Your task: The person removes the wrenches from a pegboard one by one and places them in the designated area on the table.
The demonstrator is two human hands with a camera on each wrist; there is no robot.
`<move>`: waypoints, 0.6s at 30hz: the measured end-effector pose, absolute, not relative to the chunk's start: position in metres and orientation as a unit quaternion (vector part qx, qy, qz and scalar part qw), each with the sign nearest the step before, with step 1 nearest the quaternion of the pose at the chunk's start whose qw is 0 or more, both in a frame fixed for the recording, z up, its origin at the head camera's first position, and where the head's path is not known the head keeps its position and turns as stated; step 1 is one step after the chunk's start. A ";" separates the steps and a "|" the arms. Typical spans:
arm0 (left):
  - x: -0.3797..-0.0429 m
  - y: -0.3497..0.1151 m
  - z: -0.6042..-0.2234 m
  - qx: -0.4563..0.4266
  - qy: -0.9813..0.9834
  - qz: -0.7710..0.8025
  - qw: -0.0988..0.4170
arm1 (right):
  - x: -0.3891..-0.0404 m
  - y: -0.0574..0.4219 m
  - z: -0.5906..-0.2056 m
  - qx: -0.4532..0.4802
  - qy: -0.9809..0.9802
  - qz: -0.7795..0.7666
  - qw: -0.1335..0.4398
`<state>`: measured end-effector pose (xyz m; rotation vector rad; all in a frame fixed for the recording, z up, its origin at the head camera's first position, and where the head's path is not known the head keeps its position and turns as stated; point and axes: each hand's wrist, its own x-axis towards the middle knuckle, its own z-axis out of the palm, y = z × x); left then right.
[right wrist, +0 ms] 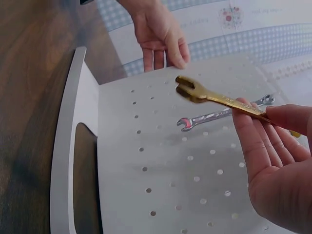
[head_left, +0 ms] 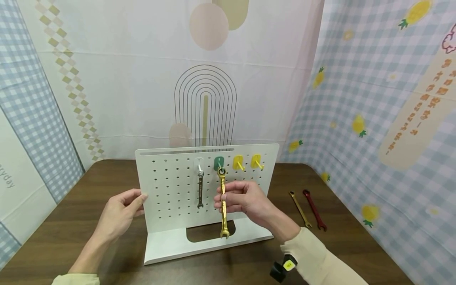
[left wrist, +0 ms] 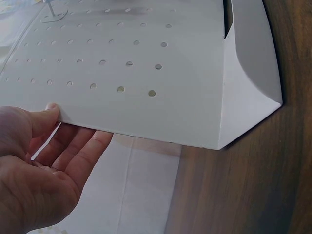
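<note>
My right hand (head_left: pixel 246 200) pinches a gold combination wrench (head_left: pixel 223 206) by its shank. The wrench's ring end is up at the green hook (head_left: pixel 219 162); whether it is looped over the hook I cannot tell. Its open end points down and, in the right wrist view, juts toward the camera from the fingers (right wrist: pixel 253 141). With thumb and fingers my left hand (head_left: pixel 119 211) grips the left edge of the white pegboard (head_left: pixel 171 194). A silver wrench (head_left: pixel 200 192) hangs from the white hook (head_left: pixel 199 164), left of the gold one.
Two yellow hooks (head_left: pixel 238 162) sit on the board's right side. On the brown table (head_left: pixel 71 206) to the right lie a smaller gold wrench (head_left: pixel 300 209) and a red wrench (head_left: pixel 315 209). The board's base (head_left: pixel 167 247) has a cutout. Patterned curtains (head_left: pixel 142 87) stand behind and beside the table.
</note>
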<state>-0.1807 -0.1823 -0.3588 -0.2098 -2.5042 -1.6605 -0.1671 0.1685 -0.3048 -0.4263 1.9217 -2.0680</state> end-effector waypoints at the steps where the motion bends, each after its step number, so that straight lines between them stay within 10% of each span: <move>1: -0.181 -0.182 -0.359 -0.069 -0.831 -0.549 0.064 | -0.166 0.168 -0.304 -0.148 0.663 -0.720 0.144; 18: -0.181 -0.183 -0.359 -0.069 -0.829 -0.551 0.062 | -0.160 0.169 -0.292 -0.161 0.639 -0.735 0.163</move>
